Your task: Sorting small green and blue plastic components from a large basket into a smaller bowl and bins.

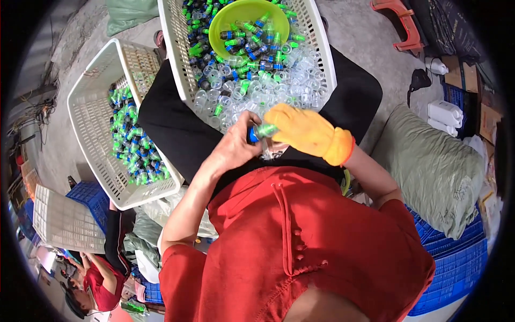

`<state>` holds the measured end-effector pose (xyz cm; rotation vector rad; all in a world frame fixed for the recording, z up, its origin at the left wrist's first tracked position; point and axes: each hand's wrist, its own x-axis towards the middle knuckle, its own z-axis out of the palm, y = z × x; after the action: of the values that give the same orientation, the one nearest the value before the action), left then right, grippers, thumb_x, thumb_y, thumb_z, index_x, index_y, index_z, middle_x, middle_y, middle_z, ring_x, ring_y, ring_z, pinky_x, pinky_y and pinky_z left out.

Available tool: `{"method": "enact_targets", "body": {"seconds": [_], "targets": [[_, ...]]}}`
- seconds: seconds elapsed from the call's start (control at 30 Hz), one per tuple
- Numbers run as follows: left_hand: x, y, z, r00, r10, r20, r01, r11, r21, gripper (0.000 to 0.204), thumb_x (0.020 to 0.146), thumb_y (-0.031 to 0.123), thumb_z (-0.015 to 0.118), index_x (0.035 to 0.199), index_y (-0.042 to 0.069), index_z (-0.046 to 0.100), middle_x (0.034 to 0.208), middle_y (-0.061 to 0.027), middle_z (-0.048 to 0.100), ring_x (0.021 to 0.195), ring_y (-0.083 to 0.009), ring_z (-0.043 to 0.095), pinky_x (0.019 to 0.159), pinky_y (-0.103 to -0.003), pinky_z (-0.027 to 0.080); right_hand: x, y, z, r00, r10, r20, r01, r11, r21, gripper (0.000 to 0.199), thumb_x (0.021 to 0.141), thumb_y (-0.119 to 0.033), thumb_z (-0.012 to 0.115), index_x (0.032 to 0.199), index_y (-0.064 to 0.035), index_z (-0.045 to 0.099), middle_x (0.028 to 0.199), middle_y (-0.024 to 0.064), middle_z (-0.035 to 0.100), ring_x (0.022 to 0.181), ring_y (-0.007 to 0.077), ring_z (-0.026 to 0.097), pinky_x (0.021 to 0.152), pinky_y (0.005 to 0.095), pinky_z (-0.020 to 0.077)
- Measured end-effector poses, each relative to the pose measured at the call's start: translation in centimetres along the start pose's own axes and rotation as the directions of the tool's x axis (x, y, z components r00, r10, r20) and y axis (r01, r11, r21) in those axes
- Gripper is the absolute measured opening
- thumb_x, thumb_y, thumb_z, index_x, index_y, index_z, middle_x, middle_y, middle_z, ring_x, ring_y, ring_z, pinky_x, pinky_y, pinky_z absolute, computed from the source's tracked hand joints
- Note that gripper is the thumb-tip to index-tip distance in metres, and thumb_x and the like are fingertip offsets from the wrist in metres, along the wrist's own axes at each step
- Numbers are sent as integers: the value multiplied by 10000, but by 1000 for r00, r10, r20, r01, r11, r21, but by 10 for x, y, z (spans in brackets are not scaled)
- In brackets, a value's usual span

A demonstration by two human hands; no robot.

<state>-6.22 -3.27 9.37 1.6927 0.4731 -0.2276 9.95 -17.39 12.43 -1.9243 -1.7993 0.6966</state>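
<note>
My bare left hand point(236, 144) is closed around a small plastic piece with a blue ring and a green tip point(264, 131), just above my lap. From the right, my right hand point(306, 131) in a yellow-orange glove curls its fingers round the green end; motion smears the tip slightly. Beyond both hands, a white slatted basket point(178, 59) rests between my knees. Loose clear plastic caps point(300, 72) fill its near part, and several green, blue and black pieces point(198, 32) lie farther back. A lime-green bowl point(219, 19) with more such pieces sits on top.
At left, a second white basket point(88, 88) holds many finished-looking green and blue pieces. A grey-green sack point(429, 166) lies at right over blue crates point(456, 268). A red stool point(399, 24) stands far right. Another person point(102, 279) is at lower left beside stacked crates point(70, 220).
</note>
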Motion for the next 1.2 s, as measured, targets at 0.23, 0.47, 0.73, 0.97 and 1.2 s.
{"method": "enact_targets", "body": {"seconds": [0.23,0.47,0.73,0.97,1.2], "targets": [[-29,4,30,976,206,-74,-196,973,124,424,734,19,614,1091,63,389,775,-146,593,623,-308,584,574,-404,457,-22,-31,17,987,77,139,-84,996,43,301,815,-143,624,1075,-59,496,1004,112,564,842,294,584,711,361,480],[-32,9,25,967,144,-211,-68,940,334,479,695,1,657,1101,66,410,789,-192,627,698,-394,632,604,-450,472,-17,-44,14,998,61,-11,-53,928,369,346,834,-215,613,1102,-42,478,973,123,581,806,302,596,670,361,481],[-29,10,20,965,213,-150,-92,817,569,432,722,23,612,1108,63,422,718,-152,639,602,-374,624,542,-440,472,-14,-52,18,957,249,150,-285,905,316,284,869,-187,582,1094,-50,477,892,69,582,674,202,565,600,290,452],[47,6,15,856,464,-229,-112,598,794,297,750,58,568,1023,77,452,605,-79,609,428,-309,545,435,-413,434,9,13,0,796,382,470,-588,301,751,325,880,-220,600,1131,-48,486,833,29,587,685,129,541,601,242,442],[185,-46,-7,826,526,-202,-96,485,869,213,733,38,564,932,88,509,750,-94,629,748,-286,616,630,-401,498,60,168,-13,860,265,-436,-243,964,108,450,763,-199,658,1189,-89,563,960,66,619,820,208,581,751,278,454]]}}
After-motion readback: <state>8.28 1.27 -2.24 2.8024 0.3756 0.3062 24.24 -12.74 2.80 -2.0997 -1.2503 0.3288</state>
